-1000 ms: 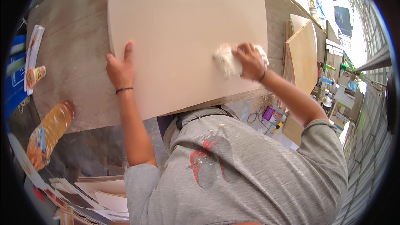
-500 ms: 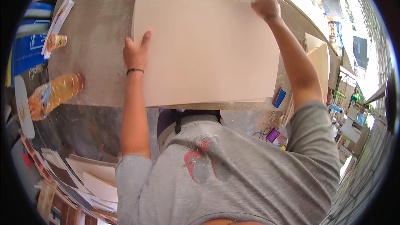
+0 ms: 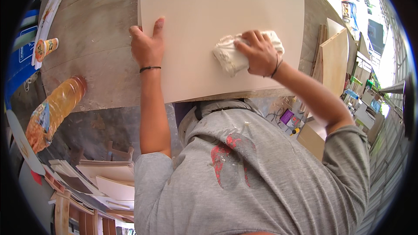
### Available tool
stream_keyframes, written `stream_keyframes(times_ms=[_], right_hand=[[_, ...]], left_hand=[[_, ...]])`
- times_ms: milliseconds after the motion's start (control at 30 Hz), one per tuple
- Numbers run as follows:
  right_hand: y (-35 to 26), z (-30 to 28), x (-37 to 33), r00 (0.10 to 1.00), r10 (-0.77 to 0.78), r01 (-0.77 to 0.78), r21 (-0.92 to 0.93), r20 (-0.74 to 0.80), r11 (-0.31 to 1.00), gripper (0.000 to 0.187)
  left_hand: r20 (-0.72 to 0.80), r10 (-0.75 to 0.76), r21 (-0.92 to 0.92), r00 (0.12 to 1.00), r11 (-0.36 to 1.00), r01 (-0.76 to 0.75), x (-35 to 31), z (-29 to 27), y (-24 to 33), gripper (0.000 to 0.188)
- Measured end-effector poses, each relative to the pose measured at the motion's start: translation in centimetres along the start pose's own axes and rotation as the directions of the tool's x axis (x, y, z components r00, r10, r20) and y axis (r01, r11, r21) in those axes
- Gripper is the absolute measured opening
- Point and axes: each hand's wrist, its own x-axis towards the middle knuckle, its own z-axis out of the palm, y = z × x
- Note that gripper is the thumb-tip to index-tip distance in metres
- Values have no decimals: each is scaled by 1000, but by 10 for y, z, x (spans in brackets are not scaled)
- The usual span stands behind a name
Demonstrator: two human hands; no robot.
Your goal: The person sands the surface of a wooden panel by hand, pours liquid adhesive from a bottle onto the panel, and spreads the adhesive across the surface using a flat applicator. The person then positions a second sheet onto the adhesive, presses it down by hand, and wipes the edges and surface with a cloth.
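Observation:
A large pale board (image 3: 196, 13) lies flat on the worktable (image 3: 100, 39), in front of me; the thin edge of another sheet shows beneath it. At its left edge is my left hand (image 3: 147, 48), thumb on the top face and fingers curled by the side, gripping it. A crumpled white rag (image 3: 230, 60) is bunched beneath my right hand (image 3: 262, 55), whose fingers bend over it. That hand presses the rag on the right-hand part of the board's face. The rag hides the patch of board below it.
Left of the board stand a plastic bottle (image 3: 61, 106) of amber liquid and an orange-and-white cup (image 3: 46, 48) beside pale strips (image 3: 48, 19). Wooden panels (image 3: 335, 58) lean at the right. Stacked sheets (image 3: 115, 185) lie low at the left. A purple box (image 3: 287, 116) sits below the table's right end.
My right hand has brought the rag from the board's far right corner nearer to me, onto its face. My left hand stays at the left edge. The blue item by the board's near right corner is out of sight.

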Motion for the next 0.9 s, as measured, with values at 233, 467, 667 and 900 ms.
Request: stream_keyframes(times_ms=[233,467,667,900], right_hand=[[65,-21,126,970,106,-132,-108,-217,985,50],[104,-74,206,898,322,-342,-16,-299,940,46],[21,-32,72,958,-8,-31,-132,-286,991,47],[-64,20,-43,992,-124,125,16,-11,992,39]], left_hand=[[18,-41,0,999,999,41,-3,-4,1,67],[45,39,-65,998,997,-36,4,-16,-6,71],[170,28,-6,985,1000,-27,-56,-60,-42,77],[89,-4,61,996,998,-2,-95,-32,-55,78]])
